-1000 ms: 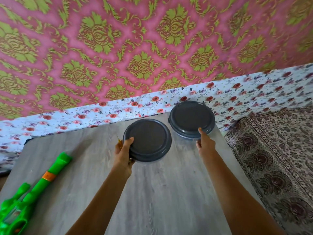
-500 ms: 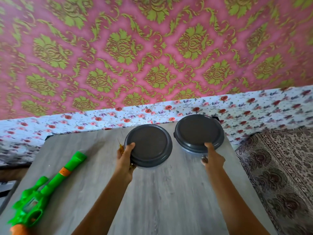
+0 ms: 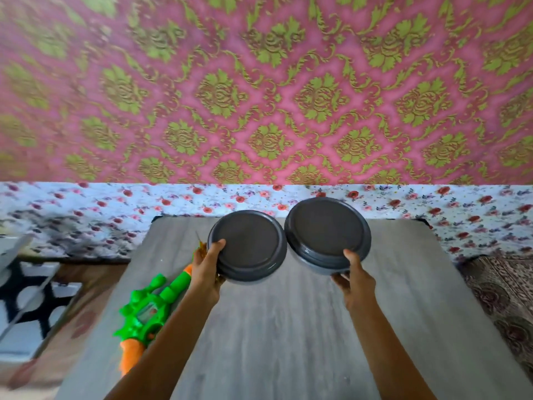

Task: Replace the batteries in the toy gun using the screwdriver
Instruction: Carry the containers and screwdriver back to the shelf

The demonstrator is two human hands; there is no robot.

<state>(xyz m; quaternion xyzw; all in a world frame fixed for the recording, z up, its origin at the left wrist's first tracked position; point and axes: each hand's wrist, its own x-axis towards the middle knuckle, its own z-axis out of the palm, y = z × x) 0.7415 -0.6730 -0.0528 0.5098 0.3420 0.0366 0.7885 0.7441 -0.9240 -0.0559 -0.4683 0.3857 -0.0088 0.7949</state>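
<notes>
Two round containers with dark grey lids sit side by side above the grey wooden table (image 3: pixel 288 327). My left hand (image 3: pixel 207 269) grips the near-left rim of the left container (image 3: pixel 248 245), thumb on the lid. With its thumb on the lid and its fingers underneath, my right hand (image 3: pixel 353 274) grips the near edge of the right container (image 3: pixel 327 233). Something yellowish pokes out by my left hand's fingers; I cannot tell what it is. The green and orange toy gun (image 3: pixel 150 307) lies on the table's left side, partly behind my left forearm. No screwdriver or batteries are plainly visible.
A floral cloth (image 3: pixel 115 209) runs along the far side below a pink and green patterned wall. A brown patterned rug (image 3: pixel 501 293) lies to the right of the table. A black and white object (image 3: pixel 26 298) is on the floor at the left.
The view has swung left and down, so the toy gun now lies closer to my left arm. Both containers look lifted and tilted toward me, with my hands gripping their rims.
</notes>
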